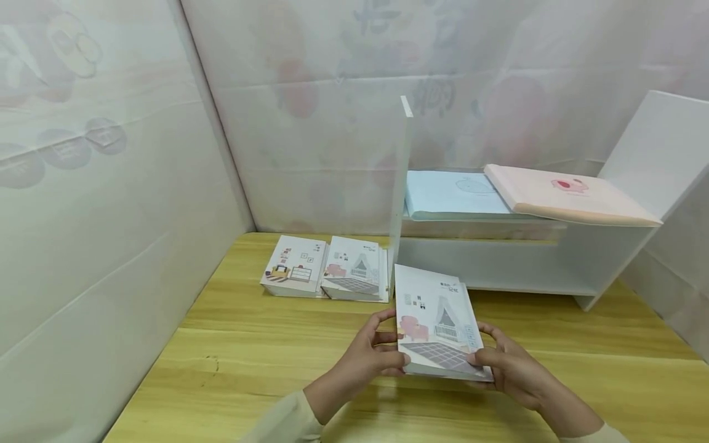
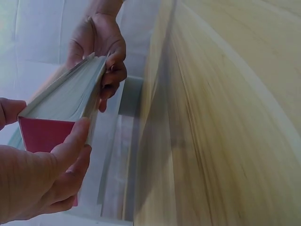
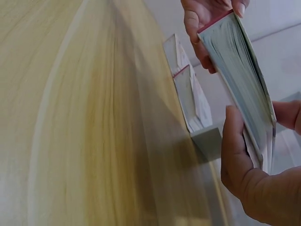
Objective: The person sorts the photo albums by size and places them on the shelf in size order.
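Note:
A thick white-covered book [image 1: 437, 323], printed with a pink armchair and a grey checked rug, is held above the wooden table in front of the shelf. My left hand [image 1: 373, 347] grips its left side, thumb on top and fingers below. At the right lower corner my right hand [image 1: 509, 369] pinches it, thumb on the cover. In the left wrist view the book's red spine [image 2: 44, 134] lies by the left hand [image 2: 42, 174]. The fanned page edges [image 3: 235, 56] show in the right wrist view, with the right hand [image 3: 249, 174] around the far end.
Two similar books [image 1: 296, 264] [image 1: 351, 267] lie side by side left of the white shelf [image 1: 498, 264]. On its upper board rest a light blue book [image 1: 454, 194] and a pink book [image 1: 576, 194] overlapping it. White curtains [image 1: 310, 123] enclose the wooden table [image 1: 238, 357].

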`<state>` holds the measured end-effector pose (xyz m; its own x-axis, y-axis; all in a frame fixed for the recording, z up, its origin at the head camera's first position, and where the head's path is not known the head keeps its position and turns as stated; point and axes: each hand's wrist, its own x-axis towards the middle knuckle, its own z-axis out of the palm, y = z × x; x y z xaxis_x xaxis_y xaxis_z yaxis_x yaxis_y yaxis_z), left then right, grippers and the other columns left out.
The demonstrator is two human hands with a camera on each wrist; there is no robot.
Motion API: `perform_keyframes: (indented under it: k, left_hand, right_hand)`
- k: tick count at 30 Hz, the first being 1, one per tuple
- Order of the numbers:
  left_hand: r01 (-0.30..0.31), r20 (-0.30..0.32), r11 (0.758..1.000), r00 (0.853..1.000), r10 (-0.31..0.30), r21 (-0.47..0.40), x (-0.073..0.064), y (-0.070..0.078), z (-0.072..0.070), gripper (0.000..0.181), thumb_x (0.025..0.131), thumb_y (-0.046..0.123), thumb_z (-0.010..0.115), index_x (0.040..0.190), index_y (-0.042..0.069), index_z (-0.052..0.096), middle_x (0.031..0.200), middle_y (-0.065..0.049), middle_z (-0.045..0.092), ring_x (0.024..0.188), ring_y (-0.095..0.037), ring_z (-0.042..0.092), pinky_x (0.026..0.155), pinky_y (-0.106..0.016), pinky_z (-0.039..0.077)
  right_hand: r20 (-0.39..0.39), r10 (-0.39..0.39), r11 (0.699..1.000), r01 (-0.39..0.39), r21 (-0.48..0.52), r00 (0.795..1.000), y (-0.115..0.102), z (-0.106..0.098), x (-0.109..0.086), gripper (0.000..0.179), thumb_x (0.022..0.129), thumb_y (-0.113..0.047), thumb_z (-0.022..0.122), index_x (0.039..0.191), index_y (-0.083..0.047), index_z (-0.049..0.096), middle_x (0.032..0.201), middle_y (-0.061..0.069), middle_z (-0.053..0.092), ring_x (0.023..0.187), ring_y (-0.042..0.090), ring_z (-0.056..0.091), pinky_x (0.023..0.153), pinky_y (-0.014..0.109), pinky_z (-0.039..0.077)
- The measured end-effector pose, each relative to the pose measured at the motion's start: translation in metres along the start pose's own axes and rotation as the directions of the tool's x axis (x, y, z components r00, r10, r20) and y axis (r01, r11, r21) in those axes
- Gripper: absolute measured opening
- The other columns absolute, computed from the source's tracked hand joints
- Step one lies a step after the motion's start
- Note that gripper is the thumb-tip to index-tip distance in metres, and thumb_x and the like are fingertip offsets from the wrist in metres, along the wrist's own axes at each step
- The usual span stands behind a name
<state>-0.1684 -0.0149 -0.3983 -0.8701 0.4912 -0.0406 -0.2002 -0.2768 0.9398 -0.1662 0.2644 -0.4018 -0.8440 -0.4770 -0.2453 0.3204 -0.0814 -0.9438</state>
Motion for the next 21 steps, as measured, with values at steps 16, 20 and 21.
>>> perform_keyframes:
  k: [16,20,21]
  left_hand:
    - [0.028,-0.024,0.999,0.999,-0.029,-0.045,0.030,-0.006,0.009,0.059,0.080,-0.005,0.061,0.133,0.008,0.037,0.112,-0.016,0.049,0.084,-0.023,0.056,0.075,-0.040,0.051]
    - [0.049,-0.048,0.995,0.997,-0.053,-0.085,0.042,-0.004,0.007,0.054,0.082,-0.005,0.059,0.130,0.008,0.039,0.113,-0.015,0.047,0.087,-0.023,0.053,0.076,-0.043,0.051]
    - [0.055,-0.053,0.994,0.997,-0.060,-0.093,0.044,-0.002,0.006,0.054,0.081,-0.005,0.059,0.130,0.008,0.039,0.114,-0.015,0.046,0.088,-0.023,0.053,0.076,-0.044,0.051]
  right_hand:
    - [-0.077,-0.050,0.999,0.050,0.007,0.996,-0.005,-0.011,-0.004,0.082,0.091,-0.002,0.051,0.138,-0.002,-0.016,0.104,0.010,0.059,0.091,0.025,0.061,0.076,0.039,0.052]
    - [-0.101,-0.040,0.999,0.040,0.001,0.994,-0.010,-0.013,0.003,0.081,0.092,-0.004,0.053,0.138,0.005,-0.013,0.105,0.010,0.057,0.091,0.023,0.060,0.077,0.038,0.052]
    - [-0.107,-0.041,0.999,0.041,0.006,0.993,-0.011,-0.013,0.005,0.081,0.092,-0.004,0.053,0.138,0.005,-0.013,0.105,0.010,0.057,0.091,0.023,0.060,0.077,0.038,0.052]
